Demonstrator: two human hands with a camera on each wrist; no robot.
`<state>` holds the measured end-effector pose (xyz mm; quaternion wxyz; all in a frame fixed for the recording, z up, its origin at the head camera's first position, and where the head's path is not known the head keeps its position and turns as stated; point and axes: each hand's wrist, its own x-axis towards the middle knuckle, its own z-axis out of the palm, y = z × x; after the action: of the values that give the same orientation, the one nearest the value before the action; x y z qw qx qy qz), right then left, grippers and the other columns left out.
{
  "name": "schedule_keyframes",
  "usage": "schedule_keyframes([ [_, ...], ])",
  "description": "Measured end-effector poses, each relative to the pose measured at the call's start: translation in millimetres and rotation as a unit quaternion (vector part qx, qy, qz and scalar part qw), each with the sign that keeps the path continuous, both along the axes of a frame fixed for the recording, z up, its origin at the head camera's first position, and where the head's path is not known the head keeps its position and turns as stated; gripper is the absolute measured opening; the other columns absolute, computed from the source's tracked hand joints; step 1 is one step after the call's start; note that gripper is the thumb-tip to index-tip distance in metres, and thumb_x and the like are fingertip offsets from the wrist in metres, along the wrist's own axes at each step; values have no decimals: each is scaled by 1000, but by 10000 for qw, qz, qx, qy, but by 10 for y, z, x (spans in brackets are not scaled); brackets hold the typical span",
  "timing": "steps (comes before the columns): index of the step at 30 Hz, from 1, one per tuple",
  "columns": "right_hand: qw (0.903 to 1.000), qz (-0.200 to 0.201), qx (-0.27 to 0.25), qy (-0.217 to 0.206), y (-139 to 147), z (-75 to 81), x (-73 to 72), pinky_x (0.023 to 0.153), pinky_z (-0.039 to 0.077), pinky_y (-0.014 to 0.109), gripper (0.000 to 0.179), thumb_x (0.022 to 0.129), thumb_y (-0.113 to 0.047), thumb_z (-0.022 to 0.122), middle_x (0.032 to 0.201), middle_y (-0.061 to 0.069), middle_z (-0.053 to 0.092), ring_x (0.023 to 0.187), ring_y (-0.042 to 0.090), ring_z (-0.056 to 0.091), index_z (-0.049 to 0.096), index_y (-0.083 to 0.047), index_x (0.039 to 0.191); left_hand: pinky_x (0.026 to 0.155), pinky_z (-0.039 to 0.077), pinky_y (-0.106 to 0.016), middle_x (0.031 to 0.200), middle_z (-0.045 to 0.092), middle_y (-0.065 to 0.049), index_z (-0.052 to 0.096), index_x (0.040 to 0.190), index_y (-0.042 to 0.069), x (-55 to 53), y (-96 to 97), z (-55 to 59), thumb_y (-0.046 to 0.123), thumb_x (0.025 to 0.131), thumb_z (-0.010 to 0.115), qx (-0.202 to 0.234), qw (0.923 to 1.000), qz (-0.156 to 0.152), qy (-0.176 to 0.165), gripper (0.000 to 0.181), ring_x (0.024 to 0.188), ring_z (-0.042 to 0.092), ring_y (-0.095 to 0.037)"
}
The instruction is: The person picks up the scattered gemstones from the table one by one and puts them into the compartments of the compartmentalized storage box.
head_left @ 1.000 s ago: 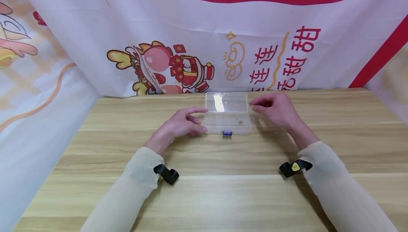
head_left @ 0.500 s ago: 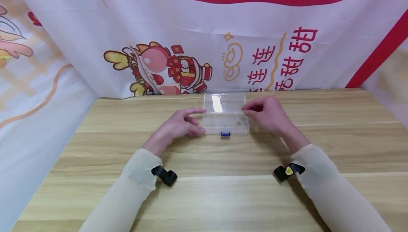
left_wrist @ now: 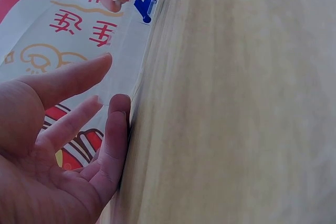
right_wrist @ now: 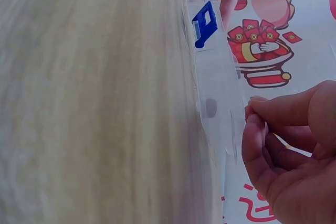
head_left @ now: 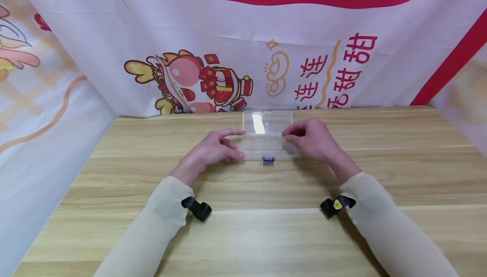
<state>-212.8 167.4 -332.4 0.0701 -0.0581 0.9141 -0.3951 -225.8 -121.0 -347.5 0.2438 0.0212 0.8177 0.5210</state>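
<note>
A clear plastic compartment box (head_left: 254,142) lies on the table with its transparent lid (head_left: 274,121) raised toward the back. A blue clasp (head_left: 268,160) is on its front side. My left hand (head_left: 213,146) rests against the box's left end, fingers fairly straight and spread, tips touching it. Above the right-hand compartments, my right hand (head_left: 313,137) has thumb and forefinger pinched together on something tiny. That thing is mostly hidden by the fingertips (right_wrist: 255,109), so its kind cannot be told. One small dark oval piece (right_wrist: 211,107) shows through the box wall in the right wrist view.
The wood-grain table (head_left: 243,234) stretches in front of the box and to both sides. A printed white cloth (head_left: 236,27) hangs right behind the table's back edge. Black wrist cameras (head_left: 197,209) are strapped on both sleeves.
My right hand has moved left and slightly down, from beside the box's right end to over its right compartments. The left hand has stayed at the box's left end.
</note>
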Motion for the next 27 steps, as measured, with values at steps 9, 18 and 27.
schedule_keyframes([
  [9,9997,84,157,-161,-113,21,-41,91,55,38,16,103,-11,69,113,10,73,103,26,63,80,-11,115,82,61,-29,124,57,-11,61,149,34,-13,14,8,15,91,85,-23,10000,-31,-12,65,93,69,-20],
  [18,9989,40,180,-435,-181,29,-114,90,54,37,17,103,-12,68,114,7,72,104,26,62,79,-14,115,83,61,-30,124,58,-12,62,148,35,-8,2,6,17,91,85,-138,9999,-21,-8,64,94,68,-22],
  [27,9985,138,155,-498,-181,24,-129,90,53,37,17,103,-11,68,114,8,70,104,26,61,79,-14,115,85,61,-30,125,58,-12,61,149,35,-22,-2,-10,19,92,85,-200,9998,-13,3,64,99,66,-22],
])
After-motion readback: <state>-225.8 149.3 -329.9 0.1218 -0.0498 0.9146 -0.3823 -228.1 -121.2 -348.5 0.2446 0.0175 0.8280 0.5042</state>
